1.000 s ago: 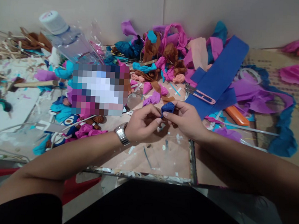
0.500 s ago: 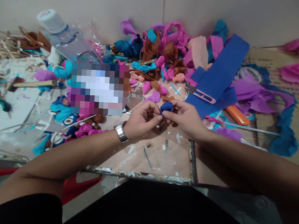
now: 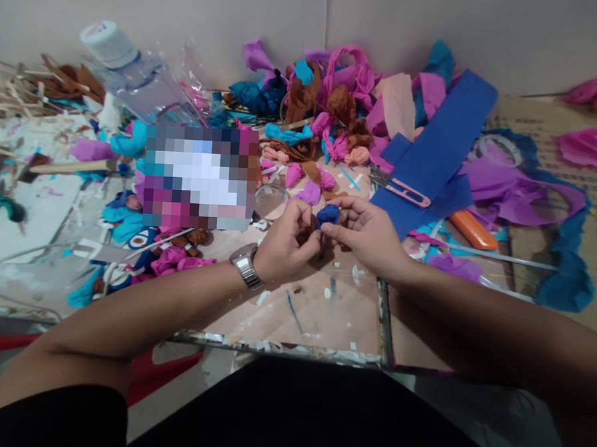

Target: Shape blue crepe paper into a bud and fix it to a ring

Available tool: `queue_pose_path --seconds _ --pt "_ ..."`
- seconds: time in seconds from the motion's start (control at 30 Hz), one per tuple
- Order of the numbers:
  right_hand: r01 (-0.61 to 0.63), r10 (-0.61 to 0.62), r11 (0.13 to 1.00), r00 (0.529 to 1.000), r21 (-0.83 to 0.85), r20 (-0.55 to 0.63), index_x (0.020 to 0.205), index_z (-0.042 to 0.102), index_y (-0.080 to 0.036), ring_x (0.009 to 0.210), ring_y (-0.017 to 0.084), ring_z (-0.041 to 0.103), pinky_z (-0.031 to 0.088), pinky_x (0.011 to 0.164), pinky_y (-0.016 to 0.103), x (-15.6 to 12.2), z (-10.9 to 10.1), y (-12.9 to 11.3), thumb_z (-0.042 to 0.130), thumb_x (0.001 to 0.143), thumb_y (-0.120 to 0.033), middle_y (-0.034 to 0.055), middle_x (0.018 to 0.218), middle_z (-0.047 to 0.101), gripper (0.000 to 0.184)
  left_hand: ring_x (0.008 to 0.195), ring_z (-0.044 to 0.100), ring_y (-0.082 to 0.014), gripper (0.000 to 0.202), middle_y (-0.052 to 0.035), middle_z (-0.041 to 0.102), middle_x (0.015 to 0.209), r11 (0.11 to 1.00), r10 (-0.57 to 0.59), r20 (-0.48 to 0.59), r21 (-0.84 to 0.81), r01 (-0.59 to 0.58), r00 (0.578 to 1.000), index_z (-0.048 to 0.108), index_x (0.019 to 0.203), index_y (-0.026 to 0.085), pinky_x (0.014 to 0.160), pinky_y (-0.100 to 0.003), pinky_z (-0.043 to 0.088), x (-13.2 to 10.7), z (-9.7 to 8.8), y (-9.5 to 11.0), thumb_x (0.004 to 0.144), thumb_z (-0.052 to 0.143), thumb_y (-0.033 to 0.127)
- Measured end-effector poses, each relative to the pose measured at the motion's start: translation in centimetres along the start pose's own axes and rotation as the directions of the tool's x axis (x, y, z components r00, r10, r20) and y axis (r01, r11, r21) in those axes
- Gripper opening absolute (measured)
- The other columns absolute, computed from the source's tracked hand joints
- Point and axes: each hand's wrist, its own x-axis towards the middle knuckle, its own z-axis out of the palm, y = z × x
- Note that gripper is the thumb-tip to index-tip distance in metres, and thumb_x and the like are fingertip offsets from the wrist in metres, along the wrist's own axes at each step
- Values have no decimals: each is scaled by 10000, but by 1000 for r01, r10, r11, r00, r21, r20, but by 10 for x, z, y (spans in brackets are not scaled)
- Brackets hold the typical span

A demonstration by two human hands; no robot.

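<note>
A small crumpled ball of dark blue crepe paper [image 3: 327, 216] is held between my two hands over the middle of the table. My right hand [image 3: 368, 235] pinches it from the right, thumb at the front and fingers behind. From the left, my left hand [image 3: 288, 241] closes its thumb and curled fingers on the lower left of the ball; the exact grip point is partly hidden. Pink thread snips [image 3: 405, 191] lie on a flat strip of blue crepe paper [image 3: 440, 141], just beyond my right hand. A clear round tape roll [image 3: 270, 202] rests behind my left hand.
A tilted clear bottle with a white cap [image 3: 108, 43] stands at back left, near a blurred-out patch. Crumpled pink, brown and teal paper [image 3: 339, 102] is heaped along the wall. An orange-handled tool [image 3: 473, 230] lies to the right. Wood sticks [image 3: 15, 92] pile up far left.
My left fingers have curled further and shifted slightly left against the blue paper ball. The ball has moved a little to the left; my right hand keeps its pinch.
</note>
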Motion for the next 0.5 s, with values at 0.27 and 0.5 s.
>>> queue_pose_path --seconds 0.27,0.5 --pt "-7 13 995 998 -95 61 936 761 -196 790 178 669 585 726 332 6 -1 1 968 690 -439 11 848 741 402 617 468 -92 354 54 524 815 999 24 77 45 -27 997 432 1017 245 576 -242 363 2 0 -2 883 759 222" --pt "61 -78 978 994 -200 -79 1003 745 -183 711 149 587 488 673 293 -1 7 0 967 648 -409 -22 770 667 475 675 534 -104 383 54 531 822 997 62 24 -38 -61 998 420 1012 239 638 -236 416 10 -1 -6 857 770 212"
